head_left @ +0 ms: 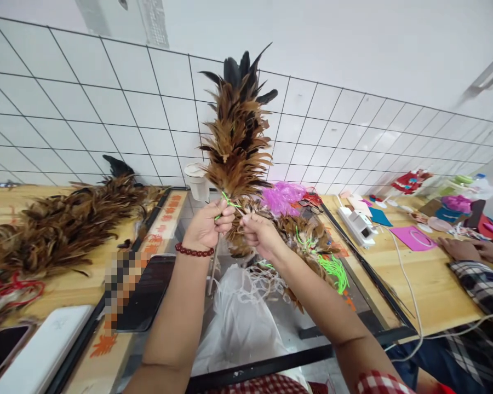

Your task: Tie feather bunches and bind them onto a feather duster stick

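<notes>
A brown and black feather duster (239, 137) stands upright in front of me. My left hand (213, 223) is closed around its thin stick, just below the lowest feathers. Bright green cord (230, 200) wraps the stick there and passes by my left thumb. Just to the right, my right hand (261, 232) is closed in a pinch, its fingertips drawing out the cord's end, which is mostly hidden by them. Below and behind the hands lie loose feathers (308, 230) and a bundle of green cords (334, 271).
More feather dusters (66, 224) lie at left, near a phone (145, 293) and a white box (45, 350). A paper cup (197, 180) stands behind my left hand. At right are a power strip (356, 225), craft sheets and another person's hands (462, 250). A wire grid (148, 109) backs the table.
</notes>
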`<state>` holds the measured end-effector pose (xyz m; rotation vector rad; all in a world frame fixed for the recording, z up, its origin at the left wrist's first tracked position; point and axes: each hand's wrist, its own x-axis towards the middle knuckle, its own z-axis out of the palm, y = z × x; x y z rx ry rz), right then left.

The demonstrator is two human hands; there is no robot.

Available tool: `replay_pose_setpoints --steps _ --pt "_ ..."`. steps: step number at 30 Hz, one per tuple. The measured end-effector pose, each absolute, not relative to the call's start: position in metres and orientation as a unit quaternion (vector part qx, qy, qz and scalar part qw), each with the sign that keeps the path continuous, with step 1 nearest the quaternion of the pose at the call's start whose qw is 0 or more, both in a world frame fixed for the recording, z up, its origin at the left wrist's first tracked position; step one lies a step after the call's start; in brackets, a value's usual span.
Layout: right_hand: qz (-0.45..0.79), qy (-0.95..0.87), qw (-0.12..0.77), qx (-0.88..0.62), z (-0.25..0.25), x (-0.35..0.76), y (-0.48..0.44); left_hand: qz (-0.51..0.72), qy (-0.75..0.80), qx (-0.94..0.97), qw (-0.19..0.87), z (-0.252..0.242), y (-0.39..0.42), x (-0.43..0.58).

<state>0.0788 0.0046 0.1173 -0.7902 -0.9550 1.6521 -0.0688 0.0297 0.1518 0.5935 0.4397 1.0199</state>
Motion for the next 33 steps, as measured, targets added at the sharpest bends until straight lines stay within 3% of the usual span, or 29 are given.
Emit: replay_pose_setpoints --steps 6,13,16,18,20,22,25,30,33 --pt "0.676 -0.347 0.570 -0.312 0.103 0.095 0.001 0.476 0.211 0.202 0.830 0.150 0.038 -0.068" --pt "0.654 -0.381 0.552 -0.351 0.086 0.087 -0.017 0.502 0.246 0.222 0.799 0.145 0.039 -0.058" --pt "0.566 -0.545 0.457 -0.417 0.087 0.124 -0.016 0.521 0.253 0.244 0.778 0.142 0.039 -0.054" --pt "0.430 -0.655 0.385 -0.488 0.087 0.169 -0.013 0.523 0.251 0.241 0.778 0.142 0.040 -0.054" --pt "0.254 -0.666 0.331 -0.618 0.085 0.218 -0.008 0.527 0.249 0.231 0.779 0.143 0.041 -0.055" --pt "0.127 -0.622 0.213 -0.742 0.078 0.260 -0.002 0.530 0.249 0.221 0.780 0.144 0.043 -0.056" --pt "0.091 -0.592 0.099 -0.795 0.062 0.289 0.007 0.530 0.250 0.214 0.782 0.145 0.043 -0.055" --pt "0.111 -0.554 0.129 -0.815 0.036 0.283 0.019 0.529 0.244 0.208 0.786 0.145 0.042 -0.055" --pt "0.152 -0.553 0.203 -0.793 0.037 0.287 0.019 0.530 0.232 0.201 0.790 0.143 0.043 -0.057"
